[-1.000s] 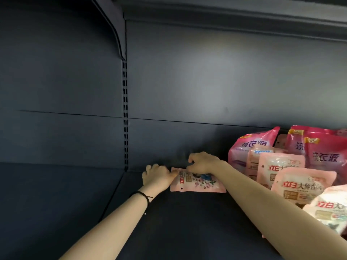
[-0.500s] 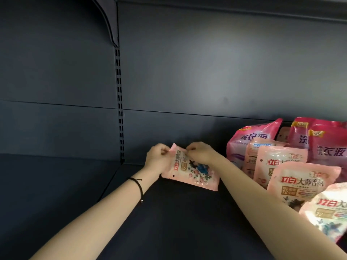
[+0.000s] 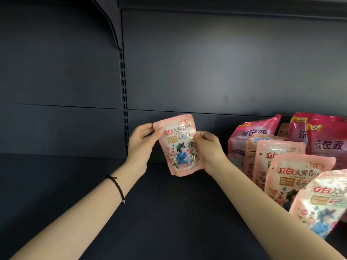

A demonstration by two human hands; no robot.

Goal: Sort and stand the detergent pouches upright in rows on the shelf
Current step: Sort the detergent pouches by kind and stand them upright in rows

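Note:
A small light-pink detergent pouch with a floral picture stands almost upright near the back of the dark shelf, its front facing me. My left hand pinches its upper left edge. My right hand grips its right side. To the right, a row of the same light-pink pouches runs toward me, leaning. Behind them stand larger dark-pink pouches with purple lettering.
The shelf's dark back panel rises right behind the held pouch. A slotted upright post and a bracket divide this bay from the bay on the left. A black cord bracelet sits on my left wrist.
The pouch lay flat on its side a second ago. Both hands have turned and raised it until it stands nearly upright, front toward me.

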